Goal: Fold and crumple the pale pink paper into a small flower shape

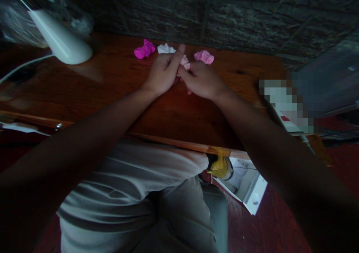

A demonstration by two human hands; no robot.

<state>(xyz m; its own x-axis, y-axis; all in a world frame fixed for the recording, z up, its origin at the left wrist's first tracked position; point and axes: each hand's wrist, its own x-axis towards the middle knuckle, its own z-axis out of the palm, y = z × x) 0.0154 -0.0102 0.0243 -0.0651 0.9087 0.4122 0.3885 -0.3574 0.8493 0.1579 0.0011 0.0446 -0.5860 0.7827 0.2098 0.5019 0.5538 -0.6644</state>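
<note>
Both my hands meet at the far side of a dark wooden table. My left hand has curled fingers with the index finger stretched forward, and it touches a pale pink crumpled piece. My right hand is closed, pinching that same pale pink piece from the right. Beyond the hands lie a magenta crumpled piece, a white crumpled piece and a pink crumpled piece, near the wall.
A white lamp base with a cable stands at the table's back left. A dark stone-patterned wall runs behind. A white box-like object sits at the right edge. Below the table edge are my light shirt and grey trousers.
</note>
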